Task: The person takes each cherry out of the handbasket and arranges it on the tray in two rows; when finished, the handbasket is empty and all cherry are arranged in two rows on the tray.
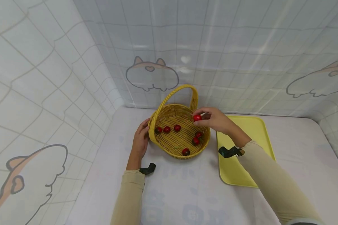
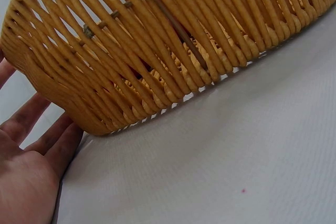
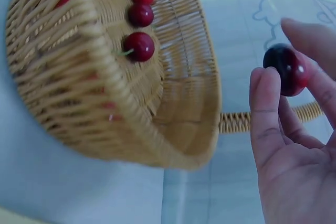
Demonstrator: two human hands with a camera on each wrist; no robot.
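Observation:
A yellow wicker basket with an arched handle stands near the back wall. Several red cherries lie scattered on its woven floor, some with dark patches or a green stem. Over the basket's right rim, my right hand pinches one more cherry between thumb and fingertips. That cherry is dark on one side and red on the other in the right wrist view. My left hand rests against the basket's left side, its extended fingers touching the weave and partly hidden behind it.
A yellow tray lies right of the basket, under my right forearm. White cloth covers the table. Tile-patterned sheeting with cartoon animals rises behind and at both sides.

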